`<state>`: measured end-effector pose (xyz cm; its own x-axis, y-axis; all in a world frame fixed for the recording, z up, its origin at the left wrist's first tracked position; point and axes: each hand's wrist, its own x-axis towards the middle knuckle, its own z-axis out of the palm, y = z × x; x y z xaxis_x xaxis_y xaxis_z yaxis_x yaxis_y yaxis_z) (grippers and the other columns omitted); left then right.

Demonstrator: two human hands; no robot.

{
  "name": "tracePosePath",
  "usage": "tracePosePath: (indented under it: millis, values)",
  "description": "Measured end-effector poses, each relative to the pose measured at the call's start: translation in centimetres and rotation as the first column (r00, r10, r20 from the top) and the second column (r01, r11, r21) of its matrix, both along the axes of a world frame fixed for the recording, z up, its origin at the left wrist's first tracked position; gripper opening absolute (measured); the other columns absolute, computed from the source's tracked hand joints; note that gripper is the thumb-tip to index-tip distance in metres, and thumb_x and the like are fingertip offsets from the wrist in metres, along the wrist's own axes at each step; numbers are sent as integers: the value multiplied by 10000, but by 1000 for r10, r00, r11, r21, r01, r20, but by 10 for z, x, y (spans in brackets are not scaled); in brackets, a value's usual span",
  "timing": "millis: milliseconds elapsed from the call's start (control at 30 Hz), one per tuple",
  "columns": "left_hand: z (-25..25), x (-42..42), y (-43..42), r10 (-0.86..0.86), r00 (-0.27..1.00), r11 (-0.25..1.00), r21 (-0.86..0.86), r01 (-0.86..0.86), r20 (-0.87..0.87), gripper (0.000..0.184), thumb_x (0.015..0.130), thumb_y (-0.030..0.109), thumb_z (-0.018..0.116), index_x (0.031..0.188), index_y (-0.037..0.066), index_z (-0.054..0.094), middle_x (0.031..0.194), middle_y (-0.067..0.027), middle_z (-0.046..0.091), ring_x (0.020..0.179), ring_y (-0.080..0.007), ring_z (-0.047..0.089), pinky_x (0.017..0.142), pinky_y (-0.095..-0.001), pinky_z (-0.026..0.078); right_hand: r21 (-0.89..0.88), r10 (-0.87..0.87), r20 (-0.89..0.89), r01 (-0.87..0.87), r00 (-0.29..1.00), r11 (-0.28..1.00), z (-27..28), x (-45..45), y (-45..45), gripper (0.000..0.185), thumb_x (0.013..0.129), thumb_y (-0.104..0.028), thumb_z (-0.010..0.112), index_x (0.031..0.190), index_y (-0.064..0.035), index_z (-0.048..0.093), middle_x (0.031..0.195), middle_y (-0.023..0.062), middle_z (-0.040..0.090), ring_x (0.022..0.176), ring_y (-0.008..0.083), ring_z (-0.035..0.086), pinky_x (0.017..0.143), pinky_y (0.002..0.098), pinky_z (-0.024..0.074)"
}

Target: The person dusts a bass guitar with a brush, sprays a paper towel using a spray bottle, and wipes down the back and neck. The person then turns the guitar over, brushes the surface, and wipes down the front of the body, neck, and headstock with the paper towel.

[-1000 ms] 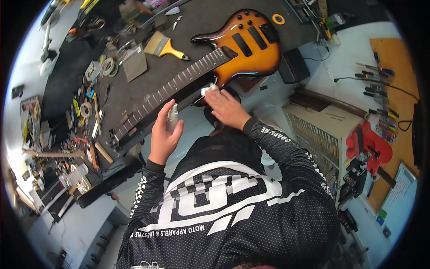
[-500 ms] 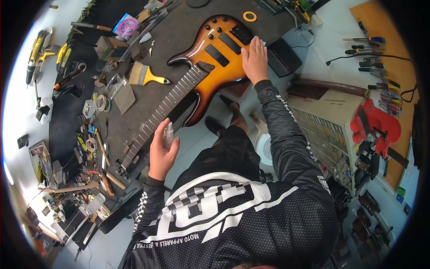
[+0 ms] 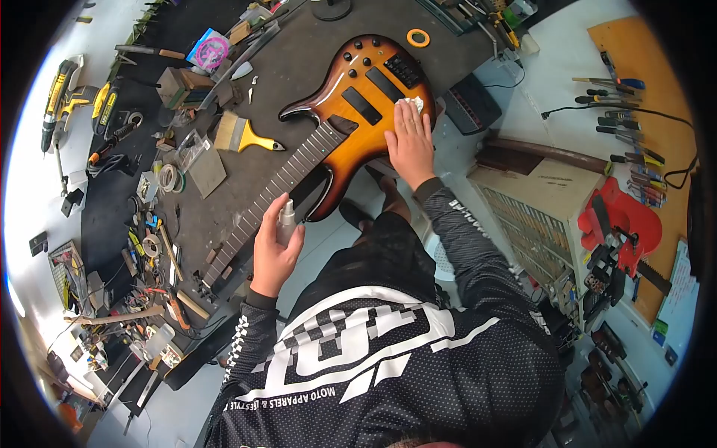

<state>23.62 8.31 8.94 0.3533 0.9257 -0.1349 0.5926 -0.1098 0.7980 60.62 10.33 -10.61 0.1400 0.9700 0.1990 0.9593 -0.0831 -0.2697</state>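
A sunburst electric bass guitar point(image 3: 351, 142) lies on the dark workbench, its neck slanting toward the lower left. My right hand point(image 3: 411, 145) is flat on the lower part of its body, fingers extended over a crumpled white cloth or tissue point(image 3: 416, 102). The cloth sticks out past the fingertips, below the bridge point(image 3: 402, 69). In my left hand point(image 3: 273, 257) is a small clear spray bottle point(image 3: 286, 216), upright beside the fretboard point(image 3: 280, 187). The fingers are wrapped round it, with the index finger near its top.
A wide yellow-handled paintbrush point(image 3: 243, 134) lies left of the guitar. Tape rolls point(image 3: 170, 178) and many loose tools crowd the bench's left side. A yellow tape ring point(image 3: 418, 37) sits beyond the body. To the right stand a drawer cabinet point(image 3: 523, 209) and a red guitar body point(image 3: 624, 224).
My right hand has slid from the guitar's right edge inward and toward me, and more of the white cloth shows. My left hand keeps the spray bottle in nearly the same place.
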Motion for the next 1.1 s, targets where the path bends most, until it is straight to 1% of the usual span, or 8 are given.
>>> tracePosePath:
  millis: [100, 133, 233, 500, 633, 900, 1033, 1100]
  values:
    - [2, 9, 2, -15, 1000, 1000, -2, 15, -7, 709, 1020, 75, 823, 1691, 100, 594, 1573, -207, 732, 1435, -371, 740, 1201, -447, 565, 108, -118, -216, 143, 969, 984, 10, -50, 2, 823, 1171, -379, 644, 1824, 35, 361, 1914, 238, 355, 1797, 430, 283, 1453, 591, 211]
    - [4, 11, 4, -29, 1000, 1000, 2, 29, -11, 709, 1021, 75, 822, 1692, 100, 592, 1571, -208, 733, 1433, -373, 742, 1200, -447, 565, 95, -17, -270, 45, 963, 994, 9, -55, -7, 815, 1177, -389, 632, 1828, 22, 363, 1929, 210, 336, 1815, 385, 253, 1461, 585, 198]
    - [5, 14, 2, -5, 1000, 1000, -16, 5, -9, 712, 1022, 79, 821, 1693, 102, 586, 1571, -210, 731, 1427, -384, 744, 1197, -448, 569, 47, 125, -305, -116, 944, 992, 11, -43, -24, 821, 1175, -374, 639, 1831, 28, 353, 1924, 216, 344, 1811, 390, 264, 1461, 571, 206]
    - [-1, 16, 2, 13, 1000, 999, -50, -13, -6, 709, 1019, 98, 831, 1688, 115, 597, 1556, -204, 745, 1425, -395, 750, 1193, -458, 578, 143, 238, -294, -203, 926, 969, 16, -17, 45, 637, 1181, -272, 614, 1734, 27, 510, 1804, 219, 534, 1721, 380, 443, 1433, 527, 317]
    - [6, 14, 2, 48, 999, 999, -24, -48, -9, 713, 1013, 96, 833, 1687, 118, 599, 1561, -202, 745, 1425, -395, 750, 1194, -460, 577, 87, 258, -247, -243, 934, 966, 32, 7, 4, 490, 1147, -55, 583, 1630, 9, 640, 1729, 171, 633, 1652, 346, 544, 1392, 484, 410]
    - [-6, -4, -7, 132, 991, 991, -25, -132, 13, 727, 1006, 86, 827, 1693, 120, 593, 1565, -197, 739, 1382, -392, 765, 1161, -455, 592, 227, 66, -494, 54, 867, 972, 28, -5, 21, 357, 1108, 47, 636, 1438, 14, 770, 1510, 158, 799, 1444, 346, 742, 1222, 446, 592]
    - [-2, 1, -7, 129, 992, 991, -34, -130, -11, 727, 1005, 84, 827, 1691, 119, 591, 1558, -198, 741, 1360, -389, 771, 1146, -457, 597, 231, 34, -722, 195, 691, 953, 34, -34, 69, 325, 1119, 68, 629, 1407, 32, 775, 1483, 170, 811, 1412, 362, 761, 1197, 445, 609]
    - [-4, 1, -6, 138, 990, 990, -26, -138, -8, 726, 1006, 86, 829, 1691, 118, 591, 1554, -199, 742, 1361, -391, 770, 1146, -456, 597, 240, 177, -601, -35, 779, 970, 32, -32, 78, 341, 1146, -14, 631, 1466, 16, 747, 1563, 185, 761, 1493, 367, 703, 1270, 466, 544]
